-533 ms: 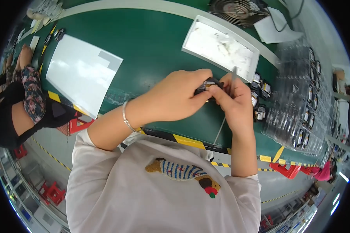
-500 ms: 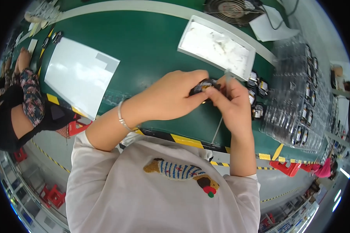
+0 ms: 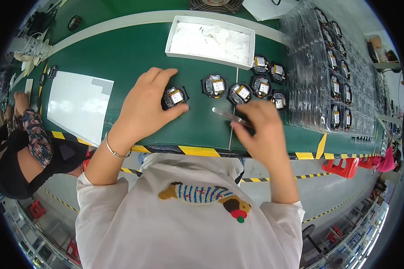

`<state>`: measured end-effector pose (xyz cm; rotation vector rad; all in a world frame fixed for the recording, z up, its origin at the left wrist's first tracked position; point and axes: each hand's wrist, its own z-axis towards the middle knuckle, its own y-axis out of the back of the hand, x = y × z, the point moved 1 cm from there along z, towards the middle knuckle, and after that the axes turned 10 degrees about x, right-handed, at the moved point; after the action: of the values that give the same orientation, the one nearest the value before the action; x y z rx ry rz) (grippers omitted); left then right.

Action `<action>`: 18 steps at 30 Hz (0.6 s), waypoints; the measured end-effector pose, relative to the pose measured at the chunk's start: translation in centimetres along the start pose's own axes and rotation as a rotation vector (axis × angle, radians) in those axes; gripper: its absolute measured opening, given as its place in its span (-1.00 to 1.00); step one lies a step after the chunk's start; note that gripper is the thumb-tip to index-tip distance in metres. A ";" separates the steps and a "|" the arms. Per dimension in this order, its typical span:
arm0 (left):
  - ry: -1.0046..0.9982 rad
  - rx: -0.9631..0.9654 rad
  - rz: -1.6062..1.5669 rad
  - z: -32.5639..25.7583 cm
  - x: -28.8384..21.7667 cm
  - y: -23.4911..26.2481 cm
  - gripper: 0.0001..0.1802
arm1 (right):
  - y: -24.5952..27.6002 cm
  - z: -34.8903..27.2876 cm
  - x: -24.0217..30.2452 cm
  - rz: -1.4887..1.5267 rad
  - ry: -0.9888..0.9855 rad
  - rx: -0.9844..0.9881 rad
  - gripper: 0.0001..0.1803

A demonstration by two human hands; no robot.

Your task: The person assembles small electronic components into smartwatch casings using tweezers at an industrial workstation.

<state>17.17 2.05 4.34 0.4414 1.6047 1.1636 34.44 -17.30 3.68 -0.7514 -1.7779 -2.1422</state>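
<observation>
- Head view looks down on a green table (image 3: 121,58) with a yellow-and-black striped near edge.
- Left hand (image 3: 146,105) rests on the table, its fingers and thumb closed around a small round black module (image 3: 174,97) with a white-and-yellow label on top.
- Right hand (image 3: 262,127) hovers over the near edge, pinching metal tweezers (image 3: 229,115) whose tips point left, toward the left hand.
- More round modules (image 3: 240,92) lie in a loose row just right of the held one, apart from both hands.
- White tray (image 3: 211,40) sits on the far side of the table.
- Clear blister trays (image 3: 332,80) holding further modules are stacked at the right.
- White sheet (image 3: 78,105) lies at the left.
</observation>
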 end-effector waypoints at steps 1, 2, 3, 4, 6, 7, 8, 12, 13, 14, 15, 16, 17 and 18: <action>-0.008 0.000 0.005 0.0 0.0 -0.1 -0.60 | 1.0 0.8 -0.8 -0.023 0.033 -0.038 -0.68; -0.032 0.055 0.015 -0.1 -0.1 -0.1 -0.58 | 1.8 1.4 -1.5 -0.143 -0.008 -0.086 -0.67; -0.056 0.110 0.025 -0.1 -0.3 -0.1 -0.55 | 2.5 1.9 -2.0 -0.227 -0.073 -0.102 -0.63; -0.060 0.108 0.029 0.0 -0.4 -0.1 -0.55 | 2.7 2.2 -2.5 -0.247 -0.129 -0.071 -0.61; -0.101 0.141 -0.009 0.7 -0.9 0.0 -0.55 | 2.6 2.4 -3.7 -0.317 -0.184 0.025 -0.57; -0.101 0.141 -0.006 1.3 -1.3 0.0 -0.55 | 2.7 2.8 -3.7 -0.315 -0.183 0.023 -0.57; -0.124 0.085 -0.064 2.0 -2.1 -0.1 -0.54 | 2.9 3.0 -3.3 -0.337 -0.207 0.087 -0.57; -0.234 0.099 0.077 4.7 -4.8 -3.1 -0.55 | 3.4 2.8 -2.8 -0.181 -0.242 0.092 -0.46; -0.243 0.070 0.125 5.0 -4.9 -4.0 -0.55 | 3.6 2.5 -2.5 -0.186 -0.246 0.094 -0.46; -0.243 0.069 0.120 5.1 -5.0 -4.0 -0.55 | 4.0 2.1 -1.6 -0.193 -0.256 0.005 -0.48; -0.214 0.127 0.125 5.3 -5.0 -3.8 -0.55 | 4.5 1.6 -0.8 -0.200 -0.264 -0.083 -0.50; -0.187 0.189 0.128 5.2 -5.1 -3.9 -0.55 | 5.1 0.8 0.0 -0.330 -0.290 -0.069 -0.45; -0.186 0.193 0.122 5.2 -4.8 -3.8 -0.55 | 5.2 0.1 0.2 -0.331 -0.294 -0.062 -0.45; -0.205 0.198 0.093 5.2 -4.2 -3.7 -0.54 | 5.2 -0.5 0.3 -0.446 -0.279 -0.019 -0.45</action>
<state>24.36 -0.48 3.61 0.7467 1.5380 0.9962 36.69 -18.91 8.16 -0.7443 -2.2503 -2.4272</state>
